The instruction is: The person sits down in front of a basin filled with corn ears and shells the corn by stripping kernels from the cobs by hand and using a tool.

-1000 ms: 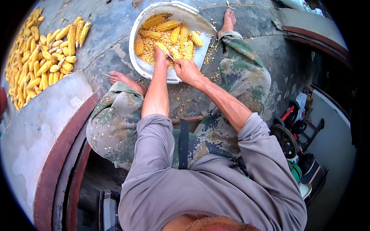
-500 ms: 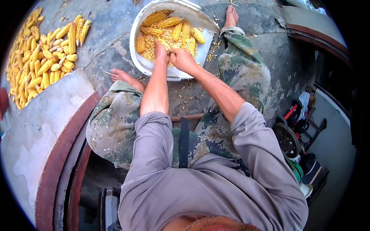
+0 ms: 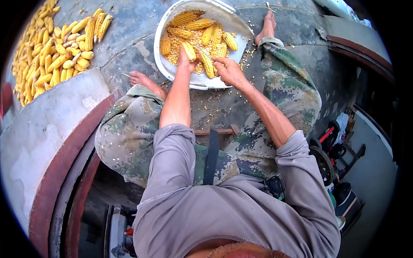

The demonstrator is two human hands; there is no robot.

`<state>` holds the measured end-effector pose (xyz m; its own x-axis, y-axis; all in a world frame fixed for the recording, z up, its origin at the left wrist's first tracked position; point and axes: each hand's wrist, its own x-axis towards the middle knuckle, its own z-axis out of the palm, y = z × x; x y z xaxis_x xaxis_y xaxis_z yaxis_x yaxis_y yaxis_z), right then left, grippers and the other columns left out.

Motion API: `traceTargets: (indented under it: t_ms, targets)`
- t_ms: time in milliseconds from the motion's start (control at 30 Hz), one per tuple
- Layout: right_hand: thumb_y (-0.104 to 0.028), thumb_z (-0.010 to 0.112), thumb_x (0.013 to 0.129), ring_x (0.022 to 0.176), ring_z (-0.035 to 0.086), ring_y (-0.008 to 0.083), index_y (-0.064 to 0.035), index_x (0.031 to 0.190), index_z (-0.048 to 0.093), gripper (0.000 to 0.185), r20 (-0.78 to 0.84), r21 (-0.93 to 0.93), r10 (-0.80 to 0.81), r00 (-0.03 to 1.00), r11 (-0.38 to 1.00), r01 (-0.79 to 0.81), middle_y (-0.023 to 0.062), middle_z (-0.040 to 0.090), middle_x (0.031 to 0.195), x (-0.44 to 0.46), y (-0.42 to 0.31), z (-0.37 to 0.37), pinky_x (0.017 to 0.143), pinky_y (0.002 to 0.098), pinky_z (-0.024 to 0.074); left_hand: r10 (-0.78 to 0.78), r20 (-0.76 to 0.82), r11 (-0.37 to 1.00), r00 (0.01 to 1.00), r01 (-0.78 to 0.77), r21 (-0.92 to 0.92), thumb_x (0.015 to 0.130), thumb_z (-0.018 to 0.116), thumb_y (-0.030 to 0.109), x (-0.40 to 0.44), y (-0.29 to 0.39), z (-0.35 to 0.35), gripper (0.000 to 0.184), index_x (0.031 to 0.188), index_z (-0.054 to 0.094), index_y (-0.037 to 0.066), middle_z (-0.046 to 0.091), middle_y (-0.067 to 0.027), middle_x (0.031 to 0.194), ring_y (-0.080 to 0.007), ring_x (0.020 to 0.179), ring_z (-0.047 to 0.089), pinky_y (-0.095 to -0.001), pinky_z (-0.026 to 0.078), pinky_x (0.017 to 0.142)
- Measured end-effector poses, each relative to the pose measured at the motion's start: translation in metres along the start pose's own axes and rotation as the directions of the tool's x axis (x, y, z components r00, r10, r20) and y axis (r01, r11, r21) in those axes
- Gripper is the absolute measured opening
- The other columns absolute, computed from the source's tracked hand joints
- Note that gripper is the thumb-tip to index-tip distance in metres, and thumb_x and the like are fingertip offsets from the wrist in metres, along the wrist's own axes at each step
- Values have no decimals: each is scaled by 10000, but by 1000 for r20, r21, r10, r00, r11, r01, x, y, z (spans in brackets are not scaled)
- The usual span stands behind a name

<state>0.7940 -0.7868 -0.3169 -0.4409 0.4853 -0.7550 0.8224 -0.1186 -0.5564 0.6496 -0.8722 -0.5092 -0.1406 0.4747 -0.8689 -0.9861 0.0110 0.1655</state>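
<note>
"What's in hand?"

"One cob [image 3: 188, 50], gripped in the left hand [image 3: 186, 63], up over the near-left part of the tub [image 3: 158, 53]. Right hand [image 3: 231, 73] closed on a slim tool [image 3: 205, 53]; it points up and left, towards the cob. From where I stand, can't tell whether its tip touches."

"Looks of the cob?"

"Bright yellow, rows of kernels on the upper face. Pale strip along the lower right side. Lower end partly hidden by the fingers."

"And its lie?"

"Long axis aslant: one end away from the person and a little left, the other back towards them and a little right. Which end is the tip, can't say."

"Below it?"

"Loose kernels [image 3: 173, 56], with more ears [image 3: 200, 24] lying among them."
</note>
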Motion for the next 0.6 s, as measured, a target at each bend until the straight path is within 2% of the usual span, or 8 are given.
traceTargets:
  t_ms: [67,100,167,200,267,367,400,600]
  targets:
    - [-259,507,954,696,704,261,-48,1257,669,403,-4,-83,-160,987,984,159,173,723,837,-15,4,1,696,388,570,32,-17,999,999,-32,14,1010,278,658,0,0,2,631,1097,558,100,616,-115,867,-208,668,590,-318,546,554]
    - [-259,507,954,696,704,261,-48,1257,669,403,-6,-84,-161,987,984,160,173,723,837,-21,7,3,696,388,570,32,-15,999,999,-32,14,1010,278,658,0,-1,3,631,1097,558,100,616,-115,867,-208,668,590,-318,546,554]
    - [-249,508,958,876,722,353,-33,1243,670,392,-44,-135,-161,986,979,154,241,726,932,-34,9,7,841,422,547,93,-102,995,991,-88,45,992,310,683,3,-6,5,623,1118,545,119,623,-101,868,-222,713,611,-380,551,586]
    - [-231,517,958,931,710,391,-25,1244,664,382,-59,-175,-230,971,960,217,265,714,967,-39,11,7,847,441,541,85,-100,996,991,-81,48,992,310,683,4,-9,5,623,1118,545,119,623,-101,868,-222,713,611,-380,551,586]
    - [-222,522,958,935,709,391,-22,1240,664,375,-64,-148,-218,974,967,206,269,711,971,-47,9,8,849,441,540,126,-111,991,986,-119,61,993,327,675,4,-10,9,590,1117,541,139,625,-97,885,-227,757,616,-436,538,628]
    - [-200,527,958,927,711,385,-14,1227,668,356,-94,-136,-269,958,957,256,272,706,968,-56,5,13,841,440,541,119,-157,993,981,-112,47,992,339,672,1,-10,15,595,1093,548,125,627,-101,852,-232,725,625,-446,529,638]
    - [-201,525,960,924,711,385,-15,1227,669,356,-85,-137,-248,965,962,235,271,707,966,-57,3,15,837,439,542,126,-158,989,979,-111,98,1004,292,673,0,-9,16,657,1060,558,75,613,-112,796,-234,681,614,-420,554,641]
    - [-193,526,958,949,707,393,-8,1223,669,353,-67,-175,-256,964,955,241,288,698,971,-57,5,18,868,438,542,142,-159,988,977,-132,75,1002,330,664,-8,-12,18,674,989,550,27,595,-121,744,-228,603,602,-373,555,543]
